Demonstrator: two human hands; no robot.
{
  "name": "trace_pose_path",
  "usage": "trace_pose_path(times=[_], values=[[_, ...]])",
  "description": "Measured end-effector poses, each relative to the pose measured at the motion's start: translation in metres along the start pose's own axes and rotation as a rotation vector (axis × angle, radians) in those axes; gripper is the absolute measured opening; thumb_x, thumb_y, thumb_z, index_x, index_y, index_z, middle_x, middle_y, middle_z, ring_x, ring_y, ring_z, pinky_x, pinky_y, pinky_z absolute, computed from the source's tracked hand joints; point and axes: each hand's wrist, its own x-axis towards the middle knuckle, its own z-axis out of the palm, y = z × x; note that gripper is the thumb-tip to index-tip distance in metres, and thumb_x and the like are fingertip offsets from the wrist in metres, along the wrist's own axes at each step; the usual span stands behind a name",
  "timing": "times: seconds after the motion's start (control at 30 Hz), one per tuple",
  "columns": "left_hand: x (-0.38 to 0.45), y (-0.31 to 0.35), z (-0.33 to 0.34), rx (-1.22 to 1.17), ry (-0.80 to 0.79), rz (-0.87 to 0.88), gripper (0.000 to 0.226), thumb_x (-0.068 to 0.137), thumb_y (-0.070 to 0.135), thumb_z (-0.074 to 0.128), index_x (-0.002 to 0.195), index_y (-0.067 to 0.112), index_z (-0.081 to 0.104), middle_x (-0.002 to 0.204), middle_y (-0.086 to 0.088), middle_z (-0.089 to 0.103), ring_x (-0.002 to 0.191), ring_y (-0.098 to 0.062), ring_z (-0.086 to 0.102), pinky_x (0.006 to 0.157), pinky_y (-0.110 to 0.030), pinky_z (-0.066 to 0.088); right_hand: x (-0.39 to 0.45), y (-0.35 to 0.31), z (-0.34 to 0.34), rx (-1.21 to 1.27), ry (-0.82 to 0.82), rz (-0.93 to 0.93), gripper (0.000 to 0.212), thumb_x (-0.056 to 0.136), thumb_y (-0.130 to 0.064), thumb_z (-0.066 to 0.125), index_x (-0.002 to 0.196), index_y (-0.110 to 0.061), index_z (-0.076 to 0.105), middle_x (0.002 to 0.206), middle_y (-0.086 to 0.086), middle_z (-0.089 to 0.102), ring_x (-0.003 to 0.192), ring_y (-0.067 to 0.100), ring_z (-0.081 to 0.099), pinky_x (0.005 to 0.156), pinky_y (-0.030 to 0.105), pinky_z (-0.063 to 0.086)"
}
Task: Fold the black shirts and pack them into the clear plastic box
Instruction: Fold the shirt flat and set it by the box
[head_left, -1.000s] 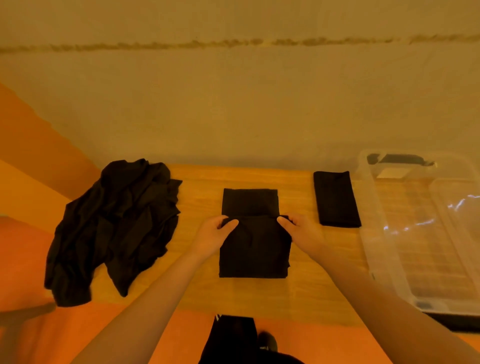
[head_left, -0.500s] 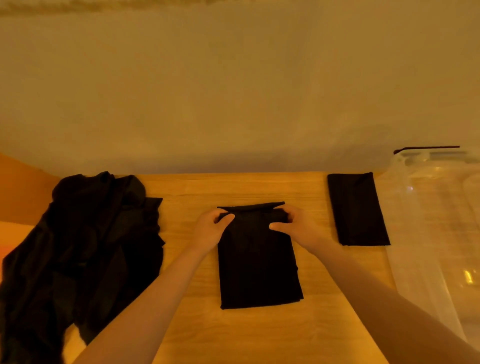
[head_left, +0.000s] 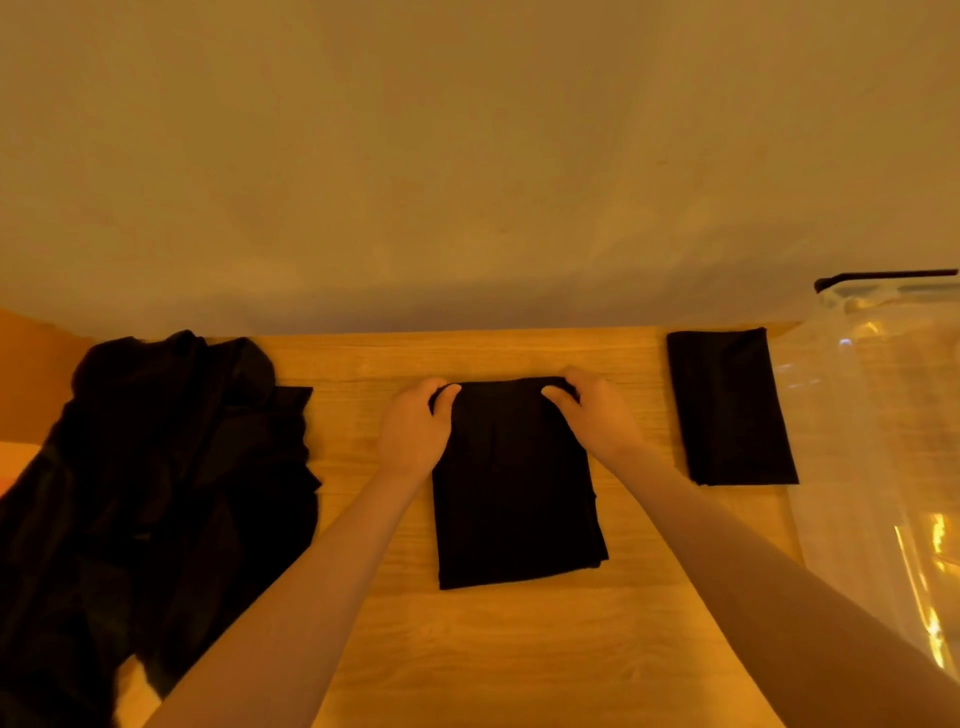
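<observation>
Two hands grip the far corners of one black shirt on the table.

The left hand (head_left: 415, 428) and right hand (head_left: 597, 415) each pinch the folded shirt (head_left: 514, 488) at mid-table (head_left: 519, 649). A second folded shirt (head_left: 727, 410) lies just beside the clear plastic box (head_left: 872, 441); the unfolded pile (head_left: 156, 478) lies left.

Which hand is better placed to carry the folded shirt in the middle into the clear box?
Right. The right hand grips the middle shirt on the side nearer the clear box; the left hand is on the far side.
</observation>
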Motion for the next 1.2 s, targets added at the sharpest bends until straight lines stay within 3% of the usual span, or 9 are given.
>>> trace_pose_path(times=[0.1, 0.27, 0.4, 0.57, 0.7, 0.93, 1.03, 1.13, 1.2], values=[[0.001, -0.002, 0.005, 0.072, 0.009, 0.034, 0.024, 0.096, 0.026, 0.049, 0.105, 0.009, 0.063, 0.095, -0.005, 0.063, 0.080, -0.012, 0.055, 0.068, -0.024, 0.041, 0.002, -0.004, 0.001, -0.096, 0.040, -0.015, 0.035, 0.094, -0.033, 0.052, 0.117, -0.007, 0.053, 0.070, -0.002, 0.053, 0.059, 0.010, 0.050, 0.047, 0.021, 0.039], [-0.017, -0.002, 0.005, 0.257, 0.191, 0.273, 0.025, 0.091, 0.016, 0.054, 0.113, 0.005, 0.059, 0.112, -0.012, 0.058, 0.105, -0.027, 0.054, 0.088, -0.037, 0.045, -0.019, -0.003, 0.012, -0.244, 0.292, -0.175, 0.034, 0.093, -0.019, 0.054, 0.124, -0.007, 0.051, 0.123, 0.008, 0.054, 0.108, 0.025, 0.055, 0.086, 0.035, 0.051], [-0.036, -0.012, 0.019, 0.526, -0.029, 0.570, 0.044, 0.091, 0.032, 0.038, 0.125, 0.010, 0.057, 0.134, -0.008, 0.053, 0.126, -0.024, 0.047, 0.106, -0.042, 0.033, -0.036, 0.008, 0.029, -0.568, 0.196, -0.480, 0.047, 0.091, -0.032, 0.037, 0.128, -0.009, 0.053, 0.133, 0.008, 0.054, 0.121, 0.026, 0.052, 0.095, 0.042, 0.046], [-0.036, -0.039, 0.022, 0.665, -0.198, 0.405, 0.060, 0.093, 0.049, 0.017, 0.147, 0.021, 0.016, 0.155, -0.005, 0.017, 0.143, -0.023, 0.005, 0.113, -0.045, 0.006, -0.034, 0.032, 0.033, -0.667, -0.035, -0.336, 0.076, 0.084, -0.065, -0.012, 0.145, -0.020, -0.003, 0.152, -0.008, -0.009, 0.141, 0.009, -0.011, 0.115, 0.037, -0.005], [-0.039, -0.037, 0.013, 0.687, -0.240, 0.380, 0.066, 0.088, 0.055, 0.003, 0.144, 0.023, -0.005, 0.155, -0.003, -0.008, 0.141, -0.019, -0.019, 0.113, -0.044, -0.010, -0.041, 0.033, 0.026, -0.619, -0.017, -0.201, 0.087, 0.069, -0.070, -0.029, 0.140, -0.021, -0.018, 0.148, -0.008, -0.022, 0.138, 0.010, -0.022, 0.111, 0.037, -0.013], [-0.132, -0.055, -0.001, 0.728, -0.299, 0.770, 0.064, 0.091, 0.052, 0.027, 0.142, 0.012, 0.030, 0.149, -0.006, 0.030, 0.140, -0.020, 0.017, 0.113, -0.038, 0.005, -0.121, 0.047, 0.027, -0.827, -0.091, -0.575, 0.068, 0.087, -0.054, 0.025, 0.143, -0.016, 0.023, 0.149, 0.003, 0.026, 0.139, 0.015, 0.021, 0.113, 0.035, 0.002], [-0.148, -0.077, 0.003, 0.764, -0.358, 0.645, 0.064, 0.090, 0.053, 0.029, 0.141, 0.014, 0.030, 0.146, -0.004, 0.040, 0.138, -0.017, 0.020, 0.111, -0.036, 0.008, -0.142, 0.068, 0.034, -0.851, -0.256, -0.437, 0.061, 0.089, -0.051, 0.023, 0.140, -0.019, 0.025, 0.143, 0.001, 0.043, 0.132, 0.013, 0.033, 0.113, 0.033, 0.001], [-0.146, -0.075, 0.000, 0.711, -0.336, 0.594, 0.053, 0.096, 0.048, 0.021, 0.134, 0.019, 0.045, 0.138, 0.002, 0.049, 0.133, -0.014, 0.036, 0.112, -0.034, 0.018, -0.142, 0.073, 0.031, -0.840, -0.161, -0.360, 0.050, 0.099, -0.044, 0.011, 0.134, -0.019, 0.036, 0.135, 0.001, 0.053, 0.128, 0.013, 0.037, 0.113, 0.032, 0.004], [-0.144, -0.066, -0.003, 0.690, -0.337, 0.581, 0.052, 0.098, 0.042, 0.018, 0.122, 0.024, 0.060, 0.128, 0.006, 0.059, 0.123, -0.009, 0.050, 0.106, -0.027, 0.034, -0.140, 0.073, 0.032, -0.875, -0.043, -0.475, 0.039, 0.094, -0.037, 0.045, 0.127, -0.019, 0.049, 0.129, 0.001, 0.058, 0.124, 0.013, 0.042, 0.114, 0.036, 0.019]])
